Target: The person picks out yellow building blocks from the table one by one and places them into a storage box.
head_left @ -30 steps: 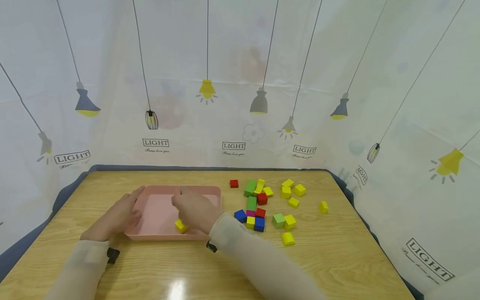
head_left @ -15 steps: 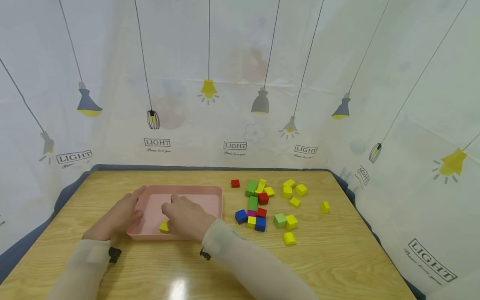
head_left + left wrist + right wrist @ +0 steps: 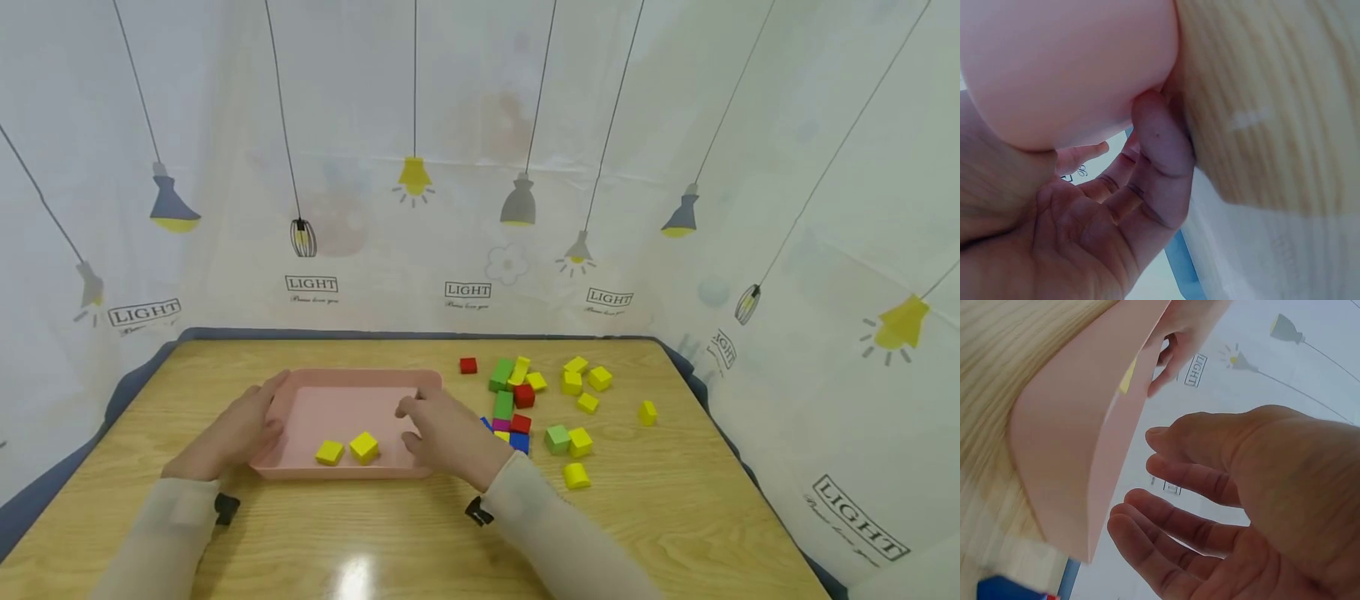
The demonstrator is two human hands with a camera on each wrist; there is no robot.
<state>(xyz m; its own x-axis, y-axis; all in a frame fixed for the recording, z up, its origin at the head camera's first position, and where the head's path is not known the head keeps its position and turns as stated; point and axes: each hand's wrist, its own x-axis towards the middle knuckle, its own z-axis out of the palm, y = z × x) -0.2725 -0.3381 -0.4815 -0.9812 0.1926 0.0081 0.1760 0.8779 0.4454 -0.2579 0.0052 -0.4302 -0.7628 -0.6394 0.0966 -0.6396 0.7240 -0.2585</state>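
Note:
A shallow pink tray (image 3: 337, 417) lies on the table. My left hand (image 3: 232, 433) grips its left end, the thumb over the wall and the fingers curled along the outside and underside, as the left wrist view shows. Inside, near the front wall, two yellow blocks sit side by side: a flatter block (image 3: 330, 452) and a cube (image 3: 364, 447). Over the tray's right end hovers my right hand (image 3: 450, 437), palm bare and fingers loosely bent. In the right wrist view, nothing lies between the right fingers (image 3: 1154, 550).
Right of the tray lie several loose blocks: green (image 3: 504, 407), red (image 3: 524, 396), blue (image 3: 519, 443), light green (image 3: 557, 439) and several yellow ones (image 3: 572, 383). My right hand partly covers the nearest ones. A printed cloth (image 3: 375, 308) surrounds the table at the back and sides.
My right hand first slid left inside the tray, then drew back to the right end, uncovering two yellow blocks. My left hand stays on the tray's left end.

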